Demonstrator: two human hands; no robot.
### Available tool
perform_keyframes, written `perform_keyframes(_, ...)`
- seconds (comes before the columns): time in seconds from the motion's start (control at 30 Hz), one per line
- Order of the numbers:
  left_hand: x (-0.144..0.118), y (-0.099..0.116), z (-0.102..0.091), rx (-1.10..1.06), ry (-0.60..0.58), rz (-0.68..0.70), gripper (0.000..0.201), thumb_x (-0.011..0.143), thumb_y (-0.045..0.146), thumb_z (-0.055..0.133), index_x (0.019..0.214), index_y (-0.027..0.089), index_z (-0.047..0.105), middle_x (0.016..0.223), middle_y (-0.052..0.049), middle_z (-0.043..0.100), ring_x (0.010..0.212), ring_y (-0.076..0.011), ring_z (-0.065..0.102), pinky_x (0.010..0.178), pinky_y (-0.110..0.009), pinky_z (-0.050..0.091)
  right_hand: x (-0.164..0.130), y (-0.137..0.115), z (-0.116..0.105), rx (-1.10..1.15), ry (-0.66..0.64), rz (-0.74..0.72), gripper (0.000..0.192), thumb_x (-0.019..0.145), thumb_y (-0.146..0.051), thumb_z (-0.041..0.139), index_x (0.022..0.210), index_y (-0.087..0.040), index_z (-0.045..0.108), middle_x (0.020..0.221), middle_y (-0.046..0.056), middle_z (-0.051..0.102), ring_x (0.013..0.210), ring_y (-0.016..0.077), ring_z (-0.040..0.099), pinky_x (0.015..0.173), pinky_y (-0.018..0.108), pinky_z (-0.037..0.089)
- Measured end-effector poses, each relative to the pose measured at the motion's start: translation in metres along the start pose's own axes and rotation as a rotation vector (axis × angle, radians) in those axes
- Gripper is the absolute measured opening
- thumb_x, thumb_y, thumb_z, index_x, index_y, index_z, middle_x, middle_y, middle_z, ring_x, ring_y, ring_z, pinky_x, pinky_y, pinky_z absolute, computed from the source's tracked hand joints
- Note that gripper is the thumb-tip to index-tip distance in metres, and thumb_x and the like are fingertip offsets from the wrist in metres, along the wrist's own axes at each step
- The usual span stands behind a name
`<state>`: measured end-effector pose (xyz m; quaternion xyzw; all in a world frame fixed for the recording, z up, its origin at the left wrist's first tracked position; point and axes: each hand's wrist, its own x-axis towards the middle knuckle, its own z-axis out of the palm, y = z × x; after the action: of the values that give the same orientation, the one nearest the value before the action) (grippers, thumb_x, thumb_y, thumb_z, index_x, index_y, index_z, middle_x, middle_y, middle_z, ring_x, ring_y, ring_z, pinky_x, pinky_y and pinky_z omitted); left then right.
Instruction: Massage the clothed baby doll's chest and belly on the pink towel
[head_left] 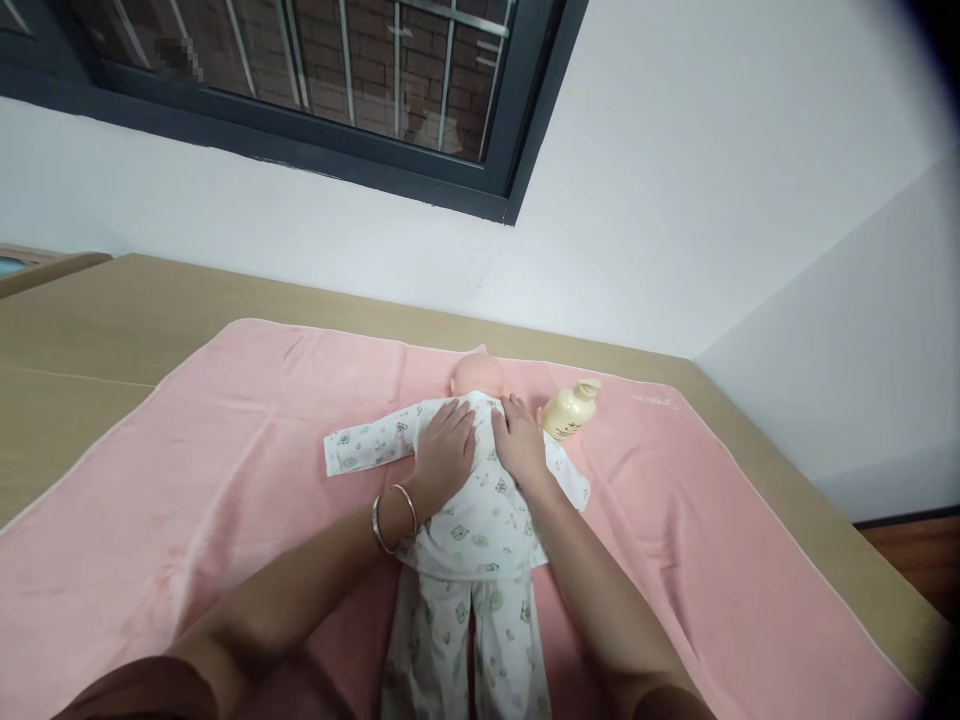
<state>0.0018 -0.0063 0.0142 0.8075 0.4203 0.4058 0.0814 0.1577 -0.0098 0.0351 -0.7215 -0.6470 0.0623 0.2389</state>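
A baby doll [478, 374] lies stretched out, its bald head away from me and no face showing. It wears a white printed long-sleeved top [480, 530] and matching trousers [504, 635]. My left hand [444, 455] rests flat on the upper left of the top, fingers extended, a silver bangle at the wrist. On the upper right, near the doll's shoulder, my right hand [521, 443] lies flat with its fingers stretched out. Neither hand grips anything. Just right of my right hand stands a pale yellow pump bottle [570, 410].
A pink blanket [285, 480] with some creases lies under the doll on a wooden table [225, 290]. Behind the table rises a white wall [637, 200] with a dark-framed, barred window [360, 70]. The table's right edge slopes down toward a brown wooden surface [919, 560].
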Motion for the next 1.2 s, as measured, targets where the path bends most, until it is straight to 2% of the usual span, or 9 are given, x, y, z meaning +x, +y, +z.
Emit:
perform_keyframes(0.1,0.002,-0.002,0.001,0.019,-0.019,-0.026,0.039,0.094,0.024,0.038,0.127,0.015,0.058,0.135,-0.013,0.059,0.133,-0.0256,0.048,0.115,-0.049,0.036,-0.017,-0.013,0.002,-0.105,0.049,-0.027,0.054,0.101,-0.032,0.025,0.140,-0.002,0.046,0.146,0.021,0.044,0.141,0.0305,0.033,0.118,0.053,0.013)
perform_keyframes(0.3,0.011,-0.009,0.002,0.185,-0.058,-0.215,0.061,0.090,0.035,0.048,0.140,0.001,0.042,0.147,-0.026,0.042,0.141,-0.0383,0.034,0.115,-0.056,0.029,-0.068,-0.046,0.003,-0.199,0.060,-0.218,0.054,0.095,-0.021,0.034,0.142,0.005,0.041,0.148,0.027,0.038,0.143,0.0354,0.028,0.117,0.052,0.019)
perform_keyframes(0.47,0.006,0.000,-0.001,0.160,-0.092,-0.106,0.047,0.096,0.028,0.035,0.136,0.008,0.049,0.143,-0.019,0.051,0.141,-0.0333,0.036,0.115,-0.056,0.031,-0.038,-0.022,-0.009,-0.031,-0.106,-0.198,0.055,0.102,-0.032,0.024,0.148,-0.003,0.035,0.154,0.018,0.031,0.146,0.0282,0.022,0.119,0.051,0.018)
perform_keyframes(0.57,-0.003,0.006,-0.002,0.082,-0.086,0.006,0.042,0.093,0.018,0.035,0.130,0.012,0.055,0.142,-0.014,0.053,0.142,-0.0287,0.037,0.116,-0.053,0.034,-0.012,0.000,-0.009,0.002,-0.109,-0.127,0.061,0.102,-0.042,0.025,0.151,-0.005,0.028,0.156,0.017,0.025,0.147,0.0264,0.017,0.119,0.053,0.009)
perform_keyframes(0.67,-0.009,0.007,-0.001,0.001,-0.063,0.071,0.042,0.090,0.014,0.035,0.124,0.015,0.059,0.138,-0.012,0.057,0.140,-0.0249,0.040,0.116,-0.050,0.036,-0.011,0.001,-0.003,-0.026,-0.072,-0.098,0.061,0.102,-0.042,0.025,0.149,-0.003,0.030,0.156,0.019,0.027,0.147,0.0281,0.018,0.119,0.053,0.008)
perform_keyframes(0.83,0.000,-0.004,0.000,0.010,-0.079,-0.084,0.050,0.088,0.015,0.034,0.135,0.012,0.050,0.146,-0.014,0.049,0.142,-0.0248,0.038,0.118,-0.053,0.029,-0.053,-0.035,-0.004,-0.180,0.013,-0.146,0.054,0.097,-0.026,0.032,0.142,0.005,0.040,0.145,0.028,0.041,0.138,0.0365,0.036,0.115,0.053,0.023)
perform_keyframes(1.0,0.012,-0.014,0.005,0.034,-0.122,-0.182,0.054,0.086,0.015,0.033,0.138,0.006,0.046,0.148,-0.019,0.045,0.144,-0.0283,0.034,0.118,-0.056,0.024,-0.055,-0.043,-0.019,-0.168,0.004,-0.204,0.041,0.096,-0.020,0.034,0.127,-0.009,0.058,0.126,0.021,0.060,0.124,0.0321,0.052,0.111,0.047,0.032)
perform_keyframes(1.07,0.011,-0.014,0.006,0.031,-0.097,-0.178,0.053,0.087,0.017,0.034,0.138,0.008,0.046,0.148,-0.017,0.046,0.143,-0.0275,0.034,0.119,-0.055,0.024,-0.039,-0.031,-0.020,-0.099,0.014,-0.168,0.040,0.098,-0.022,0.033,0.126,-0.012,0.059,0.129,0.017,0.059,0.129,0.0295,0.048,0.112,0.045,0.031)
perform_keyframes(1.2,0.005,-0.010,0.005,0.034,-0.065,-0.146,0.050,0.090,0.021,0.036,0.138,0.012,0.047,0.147,-0.014,0.048,0.142,-0.0271,0.037,0.119,-0.054,0.025,-0.013,-0.003,-0.007,0.012,0.023,-0.102,0.048,0.099,-0.029,0.036,0.140,-0.008,0.047,0.149,0.017,0.041,0.142,0.0286,0.031,0.118,0.048,0.019)
